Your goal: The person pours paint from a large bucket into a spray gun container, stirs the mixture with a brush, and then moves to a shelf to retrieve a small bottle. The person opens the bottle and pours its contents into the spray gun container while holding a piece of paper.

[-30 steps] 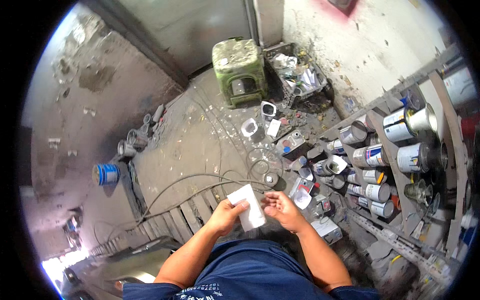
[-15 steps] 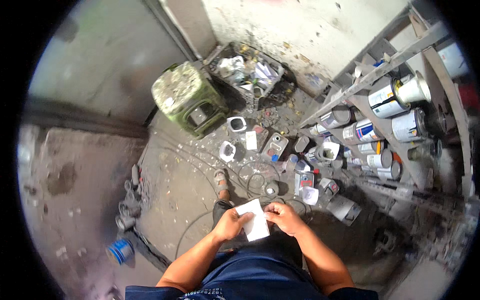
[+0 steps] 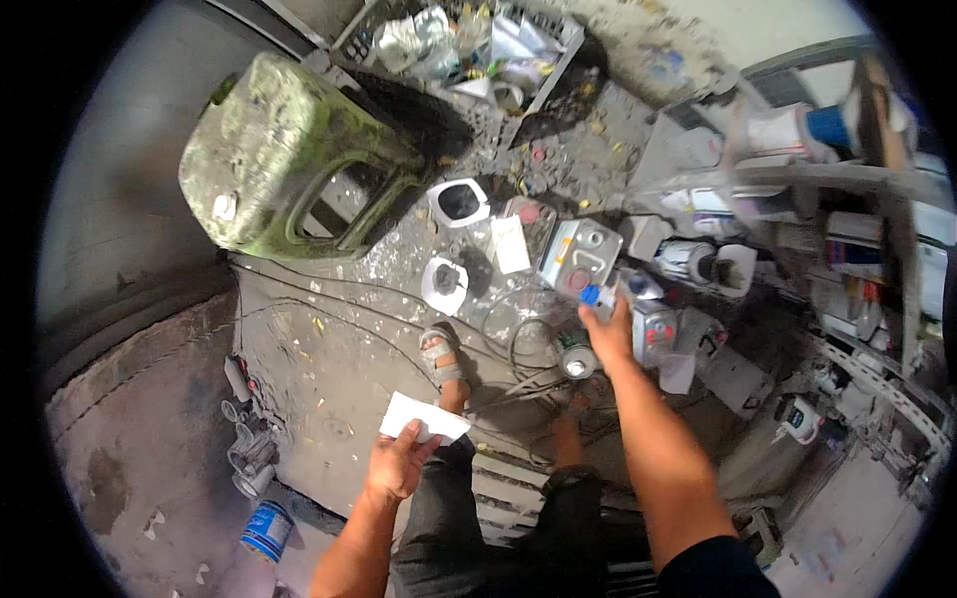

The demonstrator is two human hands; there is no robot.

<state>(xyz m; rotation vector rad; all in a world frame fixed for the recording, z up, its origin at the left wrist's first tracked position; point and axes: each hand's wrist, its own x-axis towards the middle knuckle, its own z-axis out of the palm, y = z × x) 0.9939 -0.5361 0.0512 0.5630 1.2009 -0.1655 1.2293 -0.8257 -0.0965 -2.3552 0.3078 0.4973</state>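
A flat white paper card [image 3: 424, 419] sits pinched in the left hand [image 3: 397, 466], held low above the paint-spattered concrete floor [image 3: 329, 349] near a sandalled foot [image 3: 442, 361]. The right hand [image 3: 606, 329] stretches out to a small blue-capped bottle [image 3: 592, 296], fingers closing on it, just beside a grey rectangular metal can [image 3: 581, 254]. A mossy green plastic stool [image 3: 289, 159] stands well apart.

Grimy concrete floor [image 3: 329, 359] w/ paint spatter is seen under the hands. A moss-stained green stool [image 3: 289, 149] is set up-left of them; metal shelving [image 3: 847, 199] w/ cans is stacked to their right. Daylight, dim.
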